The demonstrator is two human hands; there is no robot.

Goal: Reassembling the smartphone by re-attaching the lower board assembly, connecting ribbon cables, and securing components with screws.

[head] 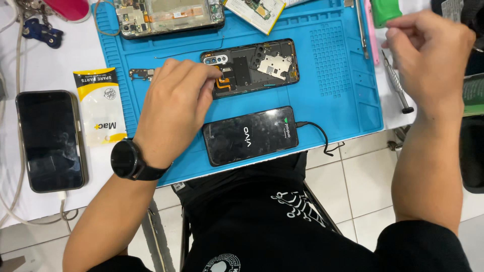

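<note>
Nearest the body, a dark phone (250, 135) lies screen-up on the blue mat (343, 90), a black cable (317, 135) plugged into its right end. Just beyond it sits the opened phone (257, 68), back cover off, boards and an orange flex exposed — light, stiff in the frame, but fragile inside, best steadied by its edges. The left hand (174, 108) rests on its left part, fingertips pinched at the flex; whether anything is held, I cannot tell. Farther right, the right hand (433, 55) is raised and loosely curled — its contents are hidden — above a screwdriver (397, 83).
</note>
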